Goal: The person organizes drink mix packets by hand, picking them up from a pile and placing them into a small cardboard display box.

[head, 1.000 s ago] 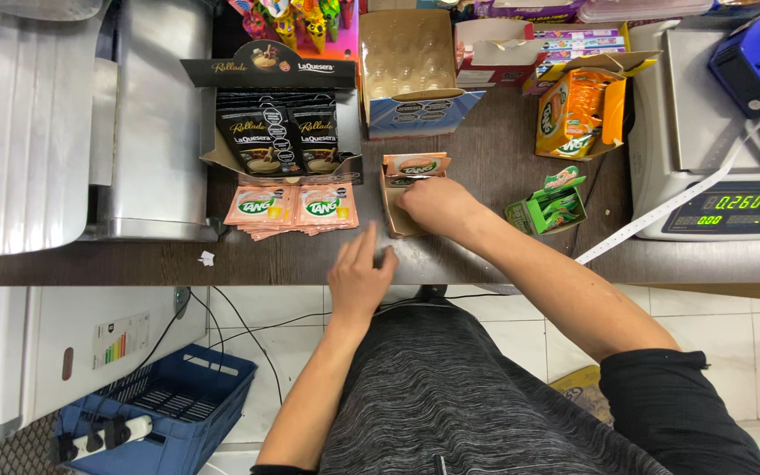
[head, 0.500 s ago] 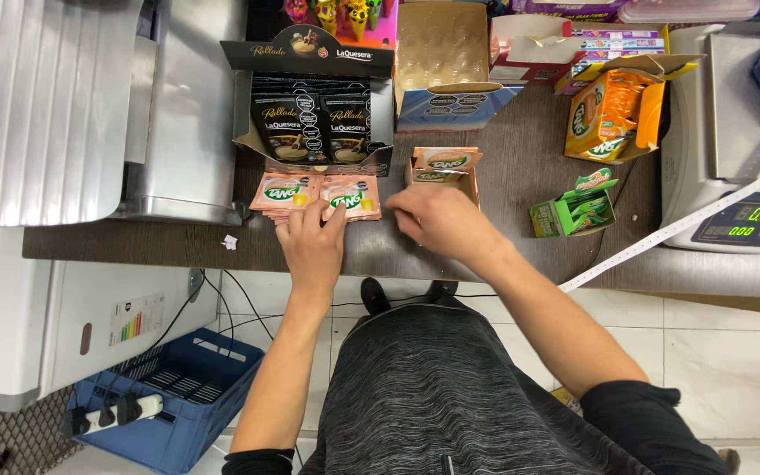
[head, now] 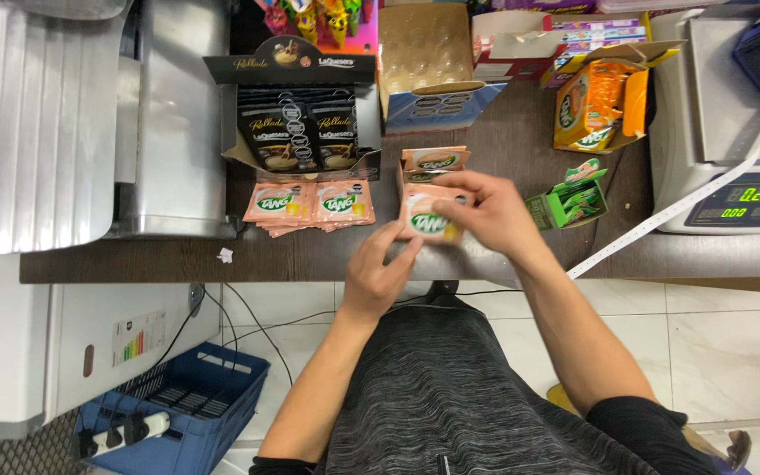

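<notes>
Both hands, left hand (head: 378,268) and right hand (head: 485,211), pinch one orange packet (head: 426,220); more packets (head: 310,205) lie at nine o'clock.

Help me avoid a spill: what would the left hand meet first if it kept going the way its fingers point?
Likely the orange sachet held by the right hand; the left hand fingertips already seem to touch it.

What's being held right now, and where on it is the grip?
Both hands hold a peach drink-mix sachet above the counter. The right hand has its grip on the right edge, the left hand's fingertips on the lower left edge.
</notes>
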